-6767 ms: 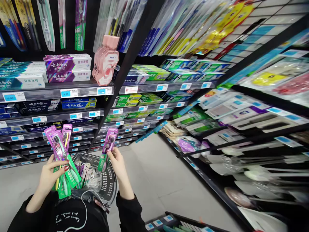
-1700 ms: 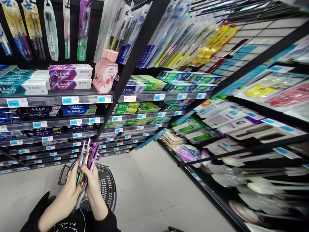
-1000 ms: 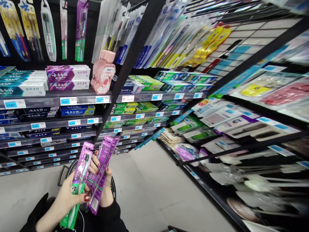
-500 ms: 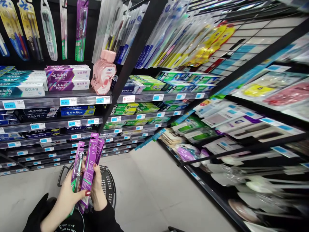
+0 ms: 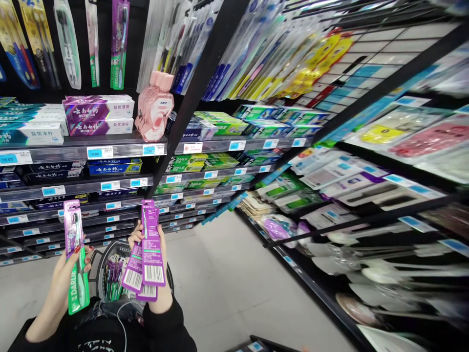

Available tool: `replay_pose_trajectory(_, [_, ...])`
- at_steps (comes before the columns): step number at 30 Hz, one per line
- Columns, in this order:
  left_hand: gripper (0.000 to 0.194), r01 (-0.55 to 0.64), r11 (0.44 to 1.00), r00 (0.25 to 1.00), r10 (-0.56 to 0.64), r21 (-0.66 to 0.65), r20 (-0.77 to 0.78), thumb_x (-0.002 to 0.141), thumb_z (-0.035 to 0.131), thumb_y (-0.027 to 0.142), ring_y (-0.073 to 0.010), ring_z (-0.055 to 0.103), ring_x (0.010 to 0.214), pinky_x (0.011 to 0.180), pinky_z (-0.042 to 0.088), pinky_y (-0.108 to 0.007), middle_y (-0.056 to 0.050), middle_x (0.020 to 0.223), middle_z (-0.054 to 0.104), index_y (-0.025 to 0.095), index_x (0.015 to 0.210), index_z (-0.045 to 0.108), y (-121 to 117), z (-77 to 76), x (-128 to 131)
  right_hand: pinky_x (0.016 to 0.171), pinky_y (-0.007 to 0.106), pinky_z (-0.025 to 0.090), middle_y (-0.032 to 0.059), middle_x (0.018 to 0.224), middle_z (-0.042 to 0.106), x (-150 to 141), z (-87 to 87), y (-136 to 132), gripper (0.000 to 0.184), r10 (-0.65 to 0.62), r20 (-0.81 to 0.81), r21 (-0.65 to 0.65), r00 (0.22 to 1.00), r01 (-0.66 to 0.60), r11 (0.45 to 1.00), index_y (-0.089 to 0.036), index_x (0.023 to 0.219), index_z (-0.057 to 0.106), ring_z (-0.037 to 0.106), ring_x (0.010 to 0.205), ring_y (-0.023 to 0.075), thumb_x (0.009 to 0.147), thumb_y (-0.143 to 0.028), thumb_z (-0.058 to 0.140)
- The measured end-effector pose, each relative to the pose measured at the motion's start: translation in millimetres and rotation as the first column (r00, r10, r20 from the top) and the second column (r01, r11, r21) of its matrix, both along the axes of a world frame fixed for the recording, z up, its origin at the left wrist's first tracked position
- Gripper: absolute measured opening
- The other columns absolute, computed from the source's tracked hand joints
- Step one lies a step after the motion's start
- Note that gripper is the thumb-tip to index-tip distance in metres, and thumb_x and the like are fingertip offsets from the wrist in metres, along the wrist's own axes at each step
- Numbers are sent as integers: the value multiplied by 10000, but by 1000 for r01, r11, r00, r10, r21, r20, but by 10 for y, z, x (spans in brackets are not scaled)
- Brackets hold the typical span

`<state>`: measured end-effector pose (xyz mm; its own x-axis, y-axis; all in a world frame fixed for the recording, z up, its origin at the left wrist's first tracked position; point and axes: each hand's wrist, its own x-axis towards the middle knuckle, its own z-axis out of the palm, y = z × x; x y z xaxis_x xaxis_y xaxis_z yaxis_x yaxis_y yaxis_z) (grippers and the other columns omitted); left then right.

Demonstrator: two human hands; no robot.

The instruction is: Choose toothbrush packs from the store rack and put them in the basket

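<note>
Basket (image 5: pixel 101 281): dark, holding a heap of small packs (image 5: pixel 114 276).
Left hand (image 5: pixel 63 277): gripping 1 DARLIE toothbrush pack (image 5: pixel 76 259), front showing, beyond the basket's left edge.
Right hand (image 5: pixel 163 252): gripping at least 3 fanned toothbrush packs (image 5: pixel 152 244), barcoded backs showing, above the basket's right part.
Shelf (image 5: pixel 75 153): pink bottles (image 5: pixel 156 115) at its right end, purple toothpaste boxes (image 5: pixel 97 117) just left of them.

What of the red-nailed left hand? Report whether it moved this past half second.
Yes: the left hand moved leftward, farther from the angular pink plastic bottles.
</note>
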<state>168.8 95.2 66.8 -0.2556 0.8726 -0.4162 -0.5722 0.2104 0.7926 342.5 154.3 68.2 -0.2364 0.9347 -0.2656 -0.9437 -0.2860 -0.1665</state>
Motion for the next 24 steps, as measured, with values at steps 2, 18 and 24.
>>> replay_pose_trajectory(2, [346,30,999,999,-31,-20,-22,697,669,286,-115,524,554,458,454,-229,-13,779,623,180,1014,579,-5,-5,-32,490,191,419,-20,699,500,-33,-55,-28,284,-13,-53,56,998,16,998,-197,855,560,420,489,65,748,-460,537])
replay_pose_trajectory(18, [272,265,964,962,-266,33,53,772,576,384,-87,440,466,400,393,-205,44,634,485,195,947,488,-46,69,207,545,281,431,1,674,523,-183,-238,-219,396,67,305,227,950,-141,964,-198,830,589,434,501,109,623,-536,602])
replay_pose_trajectory(24, [250,428,900,650,-369,-82,-664,784,520,443,-174,561,567,527,459,-304,11,736,577,243,895,419,-27,44,358,571,312,480,14,653,612,-330,-409,-274,318,45,521,117,852,-123,985,-188,823,587,580,597,182,630,-437,628])
